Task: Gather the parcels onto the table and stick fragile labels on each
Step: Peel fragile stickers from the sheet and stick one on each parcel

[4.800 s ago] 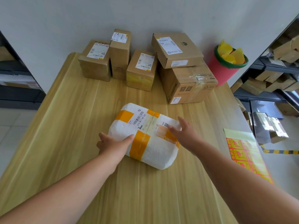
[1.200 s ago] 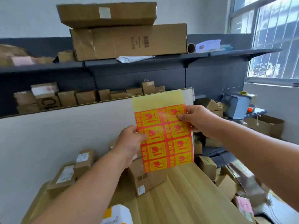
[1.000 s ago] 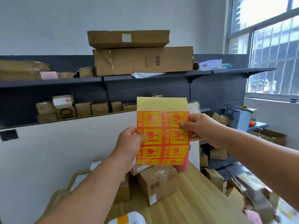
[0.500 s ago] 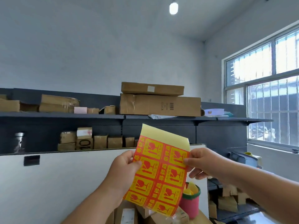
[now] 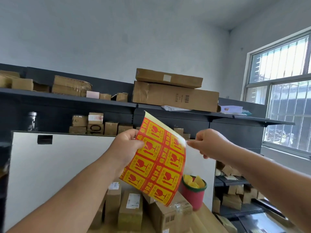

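a dark shelf (image 5: 67, 100) is seen running across the back wall, and two long cartons (image 5: 175, 96) are stacked on its top level. below it a white board (image 5: 58, 165) is stood behind the bench (image 5: 207, 221). brown parcels (image 5: 129, 211) are grouped at the back of the bench, against the board. the label sheet (image 5: 159, 162), red and yellow, is held up in the air above those parcels, tilted and slightly curled. a red bucket (image 5: 193, 197) with a green rim is seen just right of the parcels. the sheet's left edge is gripped by the left hand (image 5: 124, 148), thumb laid on the printed face. its upper right edge is pinched by the right hand (image 5: 208, 143).
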`<state>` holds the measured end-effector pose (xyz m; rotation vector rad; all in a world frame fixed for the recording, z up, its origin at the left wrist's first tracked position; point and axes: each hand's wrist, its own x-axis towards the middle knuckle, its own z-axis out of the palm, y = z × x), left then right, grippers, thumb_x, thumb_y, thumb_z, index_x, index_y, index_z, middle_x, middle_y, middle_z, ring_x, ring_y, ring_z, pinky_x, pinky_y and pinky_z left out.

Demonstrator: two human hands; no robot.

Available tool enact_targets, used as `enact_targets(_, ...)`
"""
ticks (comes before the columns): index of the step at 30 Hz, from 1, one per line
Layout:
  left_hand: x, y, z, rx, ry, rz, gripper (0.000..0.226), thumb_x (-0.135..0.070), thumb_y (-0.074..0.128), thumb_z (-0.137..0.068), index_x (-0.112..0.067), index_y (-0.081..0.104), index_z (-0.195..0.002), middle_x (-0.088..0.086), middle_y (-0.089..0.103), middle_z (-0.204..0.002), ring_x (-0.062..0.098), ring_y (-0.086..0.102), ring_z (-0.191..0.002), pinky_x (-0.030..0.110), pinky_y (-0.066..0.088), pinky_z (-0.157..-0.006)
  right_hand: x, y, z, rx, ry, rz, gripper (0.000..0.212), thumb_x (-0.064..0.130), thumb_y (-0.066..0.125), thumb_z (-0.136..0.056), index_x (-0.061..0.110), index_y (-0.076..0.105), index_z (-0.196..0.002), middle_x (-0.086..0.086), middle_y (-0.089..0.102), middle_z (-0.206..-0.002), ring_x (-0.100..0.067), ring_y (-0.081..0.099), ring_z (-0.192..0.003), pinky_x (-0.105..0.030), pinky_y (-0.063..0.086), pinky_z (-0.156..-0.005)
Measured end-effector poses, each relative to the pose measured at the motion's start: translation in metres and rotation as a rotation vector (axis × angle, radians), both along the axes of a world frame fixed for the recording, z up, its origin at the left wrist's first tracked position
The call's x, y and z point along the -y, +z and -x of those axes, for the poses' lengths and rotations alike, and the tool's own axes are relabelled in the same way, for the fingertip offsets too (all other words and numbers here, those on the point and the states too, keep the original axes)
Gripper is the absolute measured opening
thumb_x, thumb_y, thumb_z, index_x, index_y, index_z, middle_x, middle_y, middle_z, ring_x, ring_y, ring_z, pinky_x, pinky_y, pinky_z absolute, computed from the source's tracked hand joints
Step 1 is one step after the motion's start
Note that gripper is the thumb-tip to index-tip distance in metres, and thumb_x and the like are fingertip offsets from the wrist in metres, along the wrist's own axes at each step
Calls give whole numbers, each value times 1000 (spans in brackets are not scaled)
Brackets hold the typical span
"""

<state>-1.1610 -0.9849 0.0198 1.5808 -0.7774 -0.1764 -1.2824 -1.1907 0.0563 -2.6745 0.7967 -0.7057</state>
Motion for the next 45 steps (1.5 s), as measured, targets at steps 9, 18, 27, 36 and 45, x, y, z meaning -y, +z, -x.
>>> enact_targets(9,59,-3,45,121,63,-125,7,-23,56,-94,-26,62,-94,1,70,-88,17,67,-85,39,53,-81,-17,-20,3,321,381,75,15,35,69,-86,24,63,-94,10,60,-94,-6,59,-84,-25,51,-72)
enact_targets(18,96,-18,113,275,124,-188,9,-25,55,-95,-27,63,-90,-4,69,-79,10,68,-73,21,47,-61,12,-46,51,401,453,-90,14,23,71,-86,19,62,-96,6,64,-90,-10,62,-83,-27,57,-72)
enact_targets(27,112,-34,143,293,130,-204,5,-30,56,-95,-27,60,-94,-5,66,-85,12,65,-80,21,47,-62,25,-62,87,352,420,-180,6,20,62,-93,22,65,-88,3,67,-87,-6,65,-77,-20,55,-66)
enact_targets(36,83,-54,131,318,75,-226,8,-26,56,-95,-31,60,-93,-9,67,-86,13,65,-81,23,50,-66,-3,-76,86,325,408,-362,16,17,57,-96,19,67,-84,-3,71,-87,-11,69,-76,-26,59,-71)
enact_targets(45,30,-53,92,303,38,-277,10,-24,54,-96,-31,61,-99,-7,65,-92,13,63,-83,19,42,-60,-51,-78,46,339,351,-401,22,17,53,-97,19,63,-78,-6,69,-87,-21,67,-85,-36,59,-79)
